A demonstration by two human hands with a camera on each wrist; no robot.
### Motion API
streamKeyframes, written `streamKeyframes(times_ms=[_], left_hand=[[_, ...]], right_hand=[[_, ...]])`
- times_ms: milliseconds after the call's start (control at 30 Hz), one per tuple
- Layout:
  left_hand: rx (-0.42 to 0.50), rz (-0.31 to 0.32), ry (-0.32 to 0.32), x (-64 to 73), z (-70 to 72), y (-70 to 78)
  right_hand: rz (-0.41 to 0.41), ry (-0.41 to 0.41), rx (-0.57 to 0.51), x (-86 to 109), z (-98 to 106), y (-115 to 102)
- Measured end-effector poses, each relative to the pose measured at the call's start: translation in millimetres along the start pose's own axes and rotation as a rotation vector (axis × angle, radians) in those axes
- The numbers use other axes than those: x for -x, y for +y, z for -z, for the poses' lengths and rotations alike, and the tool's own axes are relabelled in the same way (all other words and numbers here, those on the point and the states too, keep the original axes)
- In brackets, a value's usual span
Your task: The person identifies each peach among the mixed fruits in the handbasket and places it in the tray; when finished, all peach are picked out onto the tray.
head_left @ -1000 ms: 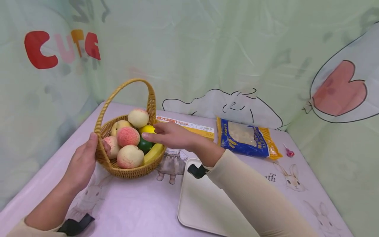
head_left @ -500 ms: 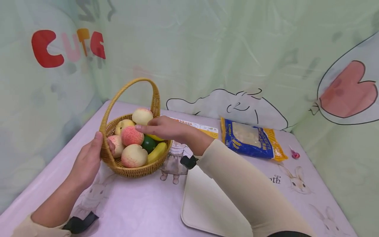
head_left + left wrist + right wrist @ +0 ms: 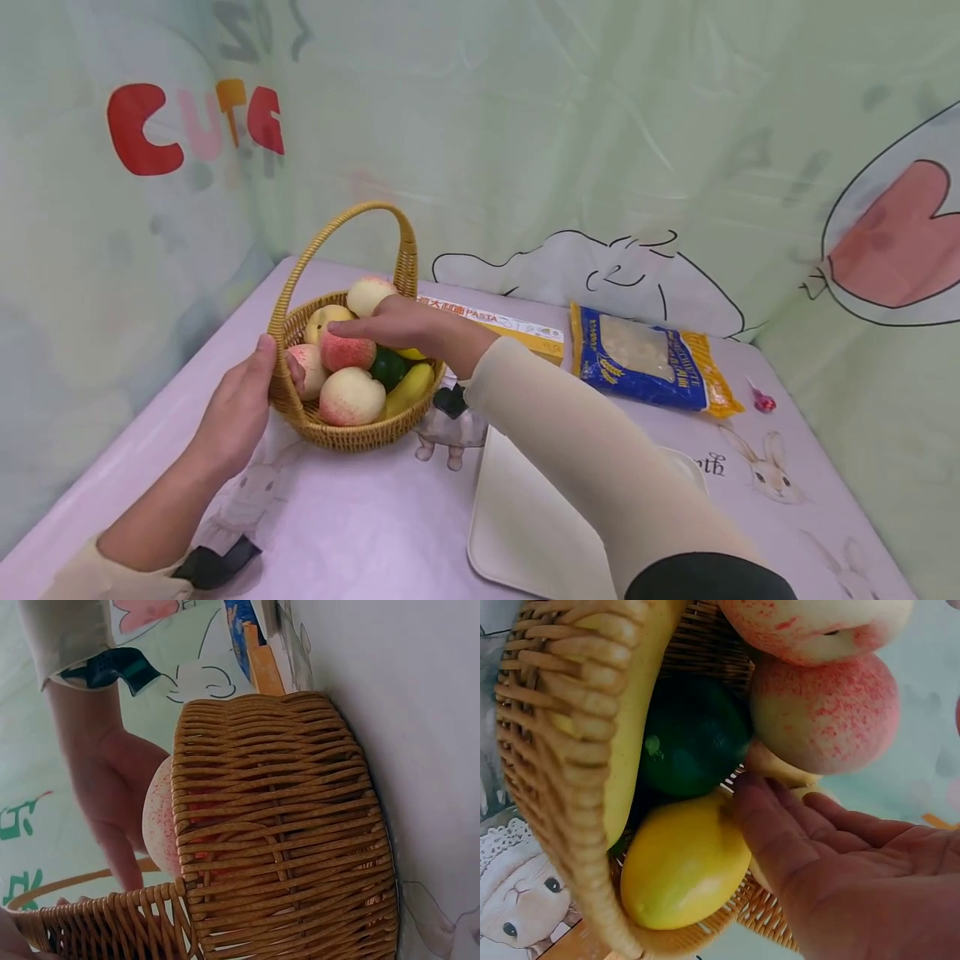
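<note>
A wicker basket (image 3: 337,439) with a tall arched handle holds several fruits. My left hand (image 3: 238,408) grips its left side at the foot of the handle, thumb outside and fingertips inside the rim. Above the fruit, my right hand (image 3: 420,325) reaches in from the right with fingers extended. A reddish peach (image 3: 351,353) lies just below that hand's thumb. Other pale peaches (image 3: 352,398) surround it. In the right wrist view, the fingertips are close to a yellow lemon (image 3: 686,866) and a dark green fruit (image 3: 697,739); contact is unclear. A banana (image 3: 649,682) lies along the rim.
Behind the basket lies a pasta box (image 3: 517,335). A blue and yellow pasta bag (image 3: 637,354) is to its right, with a small wrapped lollipop (image 3: 763,402) beyond. A cream tray (image 3: 525,517) sits under the right forearm. Printed curtains enclose the table.
My right hand has moved left, from beside the lemon to over the middle of the basket. My left hand keeps its grip. The head view has shifted slightly.
</note>
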State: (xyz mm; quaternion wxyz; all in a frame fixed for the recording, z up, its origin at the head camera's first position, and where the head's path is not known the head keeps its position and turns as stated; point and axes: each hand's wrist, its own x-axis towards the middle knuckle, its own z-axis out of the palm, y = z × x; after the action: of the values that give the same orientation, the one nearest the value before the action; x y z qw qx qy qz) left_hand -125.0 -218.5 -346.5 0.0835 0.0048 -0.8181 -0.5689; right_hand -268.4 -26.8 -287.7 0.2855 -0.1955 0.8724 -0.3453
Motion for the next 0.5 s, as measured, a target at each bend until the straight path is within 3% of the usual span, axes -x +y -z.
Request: streamKeyframes(times_ms=[267,500], left_hand=[[-0.027,-0.005,-0.003,1.4,0.1,0.4],[-0.023,-0.054,0.016,0.3,-1.1,-0.5]], right_hand=[[-0.037,0.030,0.041,-14.7,-15,-8],[-0.054,0.080,0.194,-23.1,-26,-18]])
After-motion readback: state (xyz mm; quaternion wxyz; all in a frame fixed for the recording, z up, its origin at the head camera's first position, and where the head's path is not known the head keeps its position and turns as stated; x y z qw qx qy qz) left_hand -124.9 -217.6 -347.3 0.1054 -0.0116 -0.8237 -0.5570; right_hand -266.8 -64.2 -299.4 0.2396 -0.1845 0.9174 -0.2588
